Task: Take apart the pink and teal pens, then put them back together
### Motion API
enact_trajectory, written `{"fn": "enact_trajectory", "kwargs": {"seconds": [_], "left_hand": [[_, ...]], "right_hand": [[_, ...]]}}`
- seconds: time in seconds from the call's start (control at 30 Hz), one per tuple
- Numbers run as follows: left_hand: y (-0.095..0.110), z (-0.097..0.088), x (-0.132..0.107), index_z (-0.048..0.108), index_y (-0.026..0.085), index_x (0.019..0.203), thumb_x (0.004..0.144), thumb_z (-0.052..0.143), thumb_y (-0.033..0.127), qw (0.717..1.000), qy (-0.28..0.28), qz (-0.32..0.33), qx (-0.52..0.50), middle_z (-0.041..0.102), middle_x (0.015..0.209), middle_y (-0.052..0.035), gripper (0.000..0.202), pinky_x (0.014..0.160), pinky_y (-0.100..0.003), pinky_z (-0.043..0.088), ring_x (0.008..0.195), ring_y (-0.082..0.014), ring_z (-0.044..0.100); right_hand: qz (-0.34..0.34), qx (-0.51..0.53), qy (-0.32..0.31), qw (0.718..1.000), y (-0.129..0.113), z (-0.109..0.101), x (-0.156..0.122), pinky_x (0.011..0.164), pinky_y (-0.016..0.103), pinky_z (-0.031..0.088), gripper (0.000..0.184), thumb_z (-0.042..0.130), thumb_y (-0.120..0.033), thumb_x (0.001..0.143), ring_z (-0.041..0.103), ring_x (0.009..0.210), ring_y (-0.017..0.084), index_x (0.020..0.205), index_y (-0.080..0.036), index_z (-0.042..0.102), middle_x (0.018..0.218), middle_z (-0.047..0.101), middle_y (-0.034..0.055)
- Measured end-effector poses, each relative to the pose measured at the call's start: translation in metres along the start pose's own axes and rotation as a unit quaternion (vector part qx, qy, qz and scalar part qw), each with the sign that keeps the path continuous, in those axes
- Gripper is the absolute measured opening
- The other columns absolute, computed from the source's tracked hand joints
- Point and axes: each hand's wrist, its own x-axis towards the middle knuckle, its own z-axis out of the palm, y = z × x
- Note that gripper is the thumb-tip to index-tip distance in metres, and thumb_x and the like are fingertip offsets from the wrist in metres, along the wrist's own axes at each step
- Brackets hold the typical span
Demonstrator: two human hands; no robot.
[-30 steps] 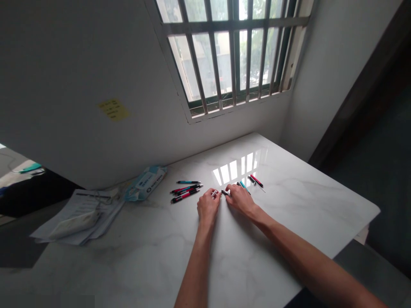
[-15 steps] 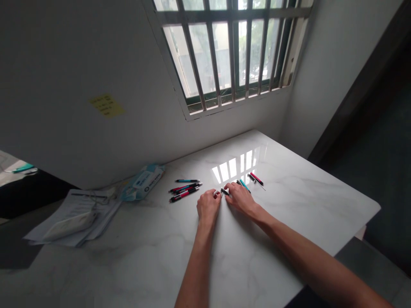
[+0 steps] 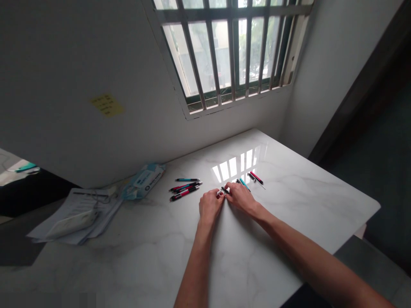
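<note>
My left hand (image 3: 211, 204) is closed around a small white pen part (image 3: 219, 192), its fingertips pinching it just above the table. Close beside it, my right hand (image 3: 240, 197) pinches a black pen part (image 3: 225, 190). The two parts nearly meet; whether they touch I cannot tell. Just beyond my right hand lies a teal pen barrel (image 3: 245, 185) with a dark piece at its end. Farther right are a red pen barrel (image 3: 256, 177), a black pen piece (image 3: 251, 176) and a thin refill (image 3: 261, 185). Several pens (image 3: 185, 188) lie left of my left hand.
A blue-white wipes pack (image 3: 144, 182) lies against the wall. Left of it are papers (image 3: 93, 199) with a white device (image 3: 72, 224) on top. The marble-patterned table (image 3: 144, 256) ends at a right edge. A barred window (image 3: 231, 55) and yellow note (image 3: 107, 105) are above.
My left hand has shifted slightly right with the white pen part, closing the gap to my right hand. The right hand has barely moved.
</note>
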Motion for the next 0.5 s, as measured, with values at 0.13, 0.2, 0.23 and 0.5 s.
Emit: {"fn": "enact_trajectory", "kwargs": {"seconds": [0.13, 0.2, 0.23, 0.5], "left_hand": [[0.0024, 0.0035, 0.0002, 0.077, 0.029, 0.093, 0.095, 0.059, 0.044, 1.000, 0.013, -0.002, 0.012, 0.080, 0.096, -0.0090, 0.023, 0.073, -0.032, 0.044, 0.091, -0.0282, 0.073], [0.0024, 0.0048, 0.0001, 0.078, 0.030, 0.097, 0.095, 0.060, 0.043, 1.000, 0.018, 0.003, 0.014, 0.080, 0.098, -0.0088, 0.022, 0.074, -0.032, 0.045, 0.091, -0.0280, 0.073], [0.0024, 0.0052, -0.0001, 0.078, 0.030, 0.099, 0.095, 0.060, 0.043, 1.000, 0.019, 0.004, 0.014, 0.080, 0.098, -0.0086, 0.022, 0.074, -0.032, 0.045, 0.091, -0.0280, 0.073], [0.0023, 0.0044, -0.0006, 0.078, 0.031, 0.098, 0.095, 0.061, 0.044, 1.000, 0.023, 0.005, 0.018, 0.081, 0.097, -0.0072, 0.022, 0.072, -0.031, 0.044, 0.089, -0.0272, 0.073]], "right_hand": [[-0.003, 0.009, 0.004, 1.000, 0.0015, -0.0002, 0.0007, 0.074, 0.028, 0.042, 0.021, 0.064, -0.024, 0.095, 0.071, 0.091, 0.022, 0.115, -0.021, 0.070, 0.100, 0.078, 0.0072], [-0.004, 0.013, 0.003, 1.000, 0.0025, -0.0007, 0.0011, 0.075, 0.028, 0.042, 0.022, 0.065, -0.025, 0.095, 0.071, 0.091, 0.022, 0.115, -0.021, 0.070, 0.099, 0.077, 0.0071], [-0.005, 0.014, 0.002, 1.000, 0.0030, -0.0009, 0.0014, 0.076, 0.028, 0.042, 0.022, 0.065, -0.024, 0.094, 0.071, 0.091, 0.021, 0.115, -0.020, 0.070, 0.099, 0.077, 0.0072], [-0.005, 0.012, 0.008, 1.000, 0.0032, -0.0007, 0.0019, 0.078, 0.028, 0.043, 0.022, 0.064, -0.022, 0.093, 0.069, 0.093, 0.021, 0.114, -0.021, 0.070, 0.103, 0.075, 0.0069]]}}
